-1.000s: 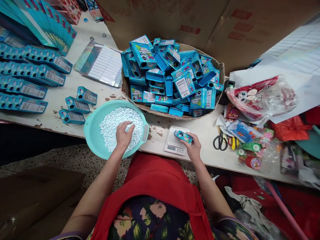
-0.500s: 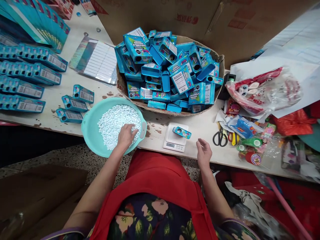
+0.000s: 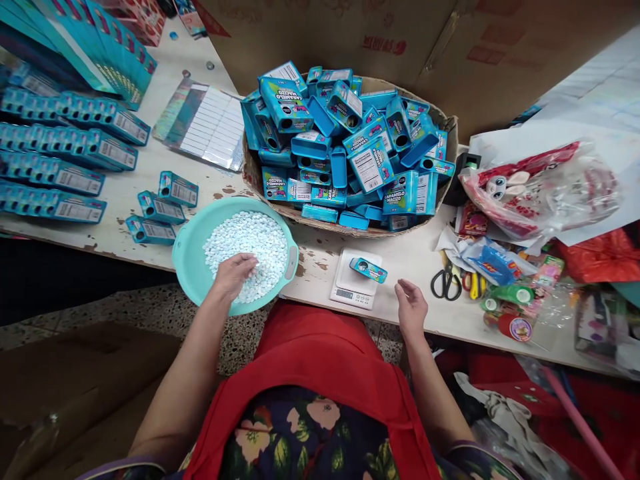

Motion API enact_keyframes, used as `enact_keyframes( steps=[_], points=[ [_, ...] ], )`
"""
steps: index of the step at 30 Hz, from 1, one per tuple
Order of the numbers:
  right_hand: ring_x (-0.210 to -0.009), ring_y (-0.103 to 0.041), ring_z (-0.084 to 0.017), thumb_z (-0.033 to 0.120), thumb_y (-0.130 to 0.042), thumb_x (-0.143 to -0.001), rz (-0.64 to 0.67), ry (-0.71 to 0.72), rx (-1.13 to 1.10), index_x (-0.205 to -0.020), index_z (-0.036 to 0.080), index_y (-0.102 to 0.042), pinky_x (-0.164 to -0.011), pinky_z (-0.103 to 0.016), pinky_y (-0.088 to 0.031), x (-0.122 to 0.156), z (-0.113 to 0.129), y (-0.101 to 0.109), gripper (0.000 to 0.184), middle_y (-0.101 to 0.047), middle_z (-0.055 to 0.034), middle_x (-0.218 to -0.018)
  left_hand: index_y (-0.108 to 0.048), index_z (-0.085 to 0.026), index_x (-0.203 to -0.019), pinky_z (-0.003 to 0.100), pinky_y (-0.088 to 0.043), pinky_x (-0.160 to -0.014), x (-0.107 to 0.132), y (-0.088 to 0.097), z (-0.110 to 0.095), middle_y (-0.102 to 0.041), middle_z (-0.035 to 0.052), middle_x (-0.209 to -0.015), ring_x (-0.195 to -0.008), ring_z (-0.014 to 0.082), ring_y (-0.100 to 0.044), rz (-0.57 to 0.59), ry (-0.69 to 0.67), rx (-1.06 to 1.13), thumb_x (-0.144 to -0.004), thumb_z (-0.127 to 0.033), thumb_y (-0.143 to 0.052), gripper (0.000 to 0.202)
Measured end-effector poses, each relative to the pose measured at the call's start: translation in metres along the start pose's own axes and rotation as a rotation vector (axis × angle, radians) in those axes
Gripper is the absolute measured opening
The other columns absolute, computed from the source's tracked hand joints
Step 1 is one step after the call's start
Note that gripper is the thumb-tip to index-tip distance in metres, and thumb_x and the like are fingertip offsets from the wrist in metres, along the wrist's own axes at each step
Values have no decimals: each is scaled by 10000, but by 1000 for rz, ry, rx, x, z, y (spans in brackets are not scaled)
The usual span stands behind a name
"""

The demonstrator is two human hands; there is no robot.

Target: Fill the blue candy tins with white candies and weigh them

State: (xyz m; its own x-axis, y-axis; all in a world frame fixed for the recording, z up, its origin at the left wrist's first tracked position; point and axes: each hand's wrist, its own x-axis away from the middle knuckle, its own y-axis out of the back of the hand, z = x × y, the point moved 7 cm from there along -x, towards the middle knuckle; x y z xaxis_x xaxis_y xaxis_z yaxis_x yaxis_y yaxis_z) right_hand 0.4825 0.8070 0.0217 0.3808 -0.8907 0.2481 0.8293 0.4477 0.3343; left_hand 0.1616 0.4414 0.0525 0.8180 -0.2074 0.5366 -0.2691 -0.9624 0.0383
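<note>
My left hand [image 3: 233, 275] is over the turquoise plastic bowl [image 3: 190, 253], its fingers drawn together at the small white candies [image 3: 250, 233]. Pale candies show at the fingertips; how many are in the grasp is hidden. To the right, a white digital scale [image 3: 353, 293] lies on the table with one blue candy tin [image 3: 370, 270] on its plate, the tin's dark round opening facing up and left. My right hand [image 3: 413, 310] hovers by the table edge just right of the scale, holding nothing, its fingers loosely bent and apart.
Behind the scale stands a cut-down cardboard box [image 3: 280, 212] heaped with blue tins. Similar tins [image 3: 75, 177] stand in rows at the left, with three loose tins [image 3: 163, 208] beside the bowl. Scissors [image 3: 446, 283], tape and plastic bags [image 3: 540, 193] lie at the right.
My left hand has shifted left and toward me within the bowl, its fingers now closer together. My right hand stays beside the scale. The camera view has moved slightly.
</note>
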Motion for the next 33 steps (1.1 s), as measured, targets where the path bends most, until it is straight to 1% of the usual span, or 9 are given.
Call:
enact_keyframes(
  steps=[3, 5, 9, 11, 14, 19, 25, 28, 33],
  points=[
    [-967, -613, -213, 482, -678, -704, 2, -10, 3, -1025, 125, -620, -907, -408, -481, -2, -1, 1, 483, -648, -146, -1056, -607, -157, -827, 158, -318, -437, 5, 1, -10, -590, 28, -726, -554, 76, -493, 75, 26, 269, -577, -265, -736, 301],
    [-965, -617, -213, 479, -684, -698, 2, -21, -4, -1021, 121, -621, -920, -410, -476, -4, -2, 1, 487, -651, -147, -1049, -613, -140, -838, 153, -302, -405, 5, -2, -15, -593, 48, -729, -547, 79, -498, 80, 36, 291, -626, -284, -696, 269],
    [-946, -623, -209, 475, -707, -675, -9, -31, -37, -1014, 120, -624, -920, -404, -480, -6, -4, 6, 498, -656, -143, -1034, -583, -99, -730, 131, -250, -356, -1, -9, -13, -552, 33, -650, -484, 55, -466, -1, 109, 288, -625, -238, -689, 204],
    [-937, -623, -206, 473, -715, -665, -28, -44, -51, -1008, 125, -627, -915, -401, -482, -6, -8, 12, 497, -659, -133, -1025, -582, -101, -748, 129, -342, -399, -3, -13, -9, -577, 37, -700, -536, 67, -522, -10, 148, 324, -624, -202, -690, 192],
    [-940, -621, -207, 470, -719, -655, -71, -89, -75, -1002, 130, -629, -920, -403, -478, -2, -18, 19, 494, -662, -122, -1016, -612, -83, -801, 155, -450, -492, -4, -14, -1, -614, 63, -764, -607, 95, -581, -7, 219, 244, -634, -160, -701, 204],
    [-947, -618, -210, 472, -715, -650, -121, -143, -72, -988, 131, -633, -936, -410, -468, 15, -31, 20, 487, -663, -120, -1016, -615, -87, -829, 143, -421, -464, -4, -21, 0, -574, 30, -681, -547, 71, -534, 144, 273, 322, -661, -121, -685, 185],
    [-930, -621, -207, 470, -706, -657, -168, -163, -65, -981, 129, -638, -931, -403, -468, 42, -29, 18, 475, -665, -119, -1009, -575, -114, -766, 132, -287, -347, -9, -31, -5, -516, -2, -600, -423, 43, -421, 252, 400, 296, -700, -187, -658, 129],
    [-934, -625, -209, 471, -700, -662, -206, -173, -60, -986, 124, -635, -928, -396, -472, 57, -27, 23, 480, -665, -124, -1011, -568, -115, -736, 140, -315, -361, -15, -32, -10, -526, 7, -610, -454, 61, -468, 243, 384, 263, -699, -238, -663, 160],
    [-951, -628, -214, 482, -690, -669, -227, -198, -49, -1003, 121, -630, -925, -388, -476, 79, -34, 31, 496, -665, -129, -1023, -628, -90, -830, 163, -429, -490, -17, -42, -23, -620, 53, -759, -587, 98, -580, 274, 233, 51, -607, -200, -736, 271]
  ],
)
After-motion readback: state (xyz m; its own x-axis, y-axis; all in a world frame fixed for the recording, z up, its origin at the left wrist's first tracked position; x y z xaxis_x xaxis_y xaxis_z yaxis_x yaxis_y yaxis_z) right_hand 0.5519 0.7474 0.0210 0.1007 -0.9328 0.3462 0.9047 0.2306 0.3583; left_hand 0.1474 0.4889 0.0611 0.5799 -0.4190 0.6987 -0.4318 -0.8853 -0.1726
